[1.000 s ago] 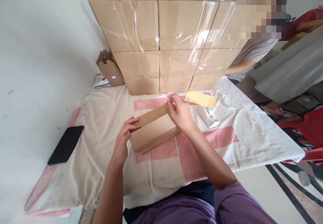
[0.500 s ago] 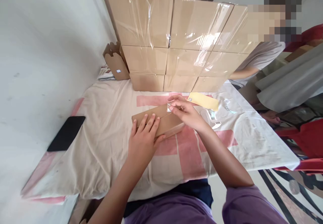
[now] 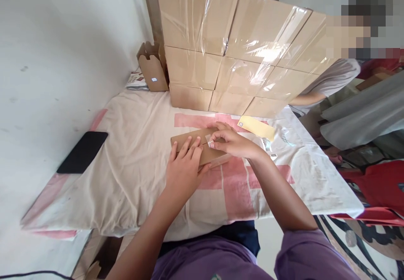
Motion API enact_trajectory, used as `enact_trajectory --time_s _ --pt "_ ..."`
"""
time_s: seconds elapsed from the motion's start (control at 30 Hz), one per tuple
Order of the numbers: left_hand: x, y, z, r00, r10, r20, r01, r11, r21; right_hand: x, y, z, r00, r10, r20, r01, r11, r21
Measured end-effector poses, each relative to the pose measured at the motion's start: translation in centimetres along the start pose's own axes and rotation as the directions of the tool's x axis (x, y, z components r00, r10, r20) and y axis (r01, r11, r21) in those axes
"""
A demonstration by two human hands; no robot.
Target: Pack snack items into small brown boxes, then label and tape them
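A small brown cardboard box [image 3: 206, 157] lies on the cloth in front of me. My left hand [image 3: 186, 166] rests on its left part with the fingers spread over the top and the thumb at the near side. Thumb and index finger of my right hand [image 3: 232, 142] pinch a short piece of clear tape [image 3: 210, 143] at the seam on the box's top. Behind my right wrist a white tape dispenser [image 3: 267, 146] is partly hidden. A pale yellow card [image 3: 257, 127] lies just beyond it.
Plastic-wrapped cardboard boxes [image 3: 195, 67] stand stacked at the table's back. Left of them is an open cardboard carton [image 3: 154, 71]. A black phone-like slab [image 3: 83, 153] lies on the cloth [image 3: 132, 179] at left. Another person [image 3: 339, 76] is behind the stack, at right.
My right thumb and index finger have brought the tape piece down and toward me over the box's seam. My left hand stays on the box. The camera view has shifted slightly.
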State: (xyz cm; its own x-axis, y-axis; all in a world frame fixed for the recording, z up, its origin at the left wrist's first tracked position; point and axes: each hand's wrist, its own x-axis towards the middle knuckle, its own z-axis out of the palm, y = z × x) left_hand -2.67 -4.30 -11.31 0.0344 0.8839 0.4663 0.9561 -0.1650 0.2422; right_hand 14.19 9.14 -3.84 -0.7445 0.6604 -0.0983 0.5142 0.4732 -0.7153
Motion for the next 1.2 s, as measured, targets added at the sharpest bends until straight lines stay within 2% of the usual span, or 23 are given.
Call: enact_trajectory --time_s 0.13,0.3,0.37,0.5,0.6,0.67,0.73,0.8,0.93,1.0,1.1,1.2 --pt "0.0 0.1 0.0 1.000 -0.005 0.002 0.005 1.000 -0.026 0.0 0.2 0.1 1.000 0.008 -0.009 -0.008 0.999 -0.032" --pt "-0.1 0.1 -0.1 0.999 -0.035 -0.015 0.034 0.997 -0.067 -0.2 0.3 0.2 1.000 0.010 -0.005 -0.010 0.999 0.040" --pt "-0.1 0.2 -0.1 0.999 -0.048 -0.018 0.046 0.995 -0.084 -0.7 0.1 0.6 0.998 -0.002 -0.057 0.005 0.998 0.061" --pt "0.1 0.1 -0.5 0.999 -0.049 -0.013 0.048 0.994 -0.101 -2.5 -1.0 1.9 0.966 -0.071 -0.250 0.091 0.994 0.066" --pt "0.4 -0.1 -1.3 0.999 -0.037 0.017 0.039 0.995 -0.089 -3.9 -1.9 2.5 0.947 -0.065 -0.314 0.127 0.975 0.180" --pt "0.4 0.1 -1.9 0.998 -0.020 0.059 0.023 0.998 -0.059 -4.5 -2.2 2.6 0.962 0.030 -0.273 0.074 0.929 0.363" --pt "0.3 1.0 -2.3 0.995 -0.016 0.095 0.017 1.000 -0.007 -4.7 -2.3 2.3 0.976 0.145 -0.161 -0.034 0.836 0.547" --pt "0.1 2.5 -2.4 0.993 -0.035 0.111 0.030 0.998 0.048 -4.6 -2.3 1.7 0.970 0.239 -0.052 -0.152 0.754 0.640" --pt "-0.1 6.1 -2.0 0.993 -0.079 0.082 0.074 0.995 0.064 -3.8 -2.1 -0.1 0.926 0.348 0.146 -0.366 0.733 0.574" --pt "0.2 6.8 -1.9 0.991 -0.114 0.067 0.112 0.993 0.033 -3.2 -2.0 -0.7 0.893 0.389 0.226 -0.449 0.730 0.516" --pt "0.8 5.3 -2.2 0.985 -0.144 0.098 0.146 0.989 -0.014 -1.9 -1.7 -0.9 0.844 0.458 0.280 -0.536 0.695 0.479" --pt "1.2 2.0 -2.3 0.991 -0.054 0.125 0.064 0.995 -0.077 -0.8 -1.9 -0.8 0.802 0.524 0.288 -0.596 0.667 0.447"
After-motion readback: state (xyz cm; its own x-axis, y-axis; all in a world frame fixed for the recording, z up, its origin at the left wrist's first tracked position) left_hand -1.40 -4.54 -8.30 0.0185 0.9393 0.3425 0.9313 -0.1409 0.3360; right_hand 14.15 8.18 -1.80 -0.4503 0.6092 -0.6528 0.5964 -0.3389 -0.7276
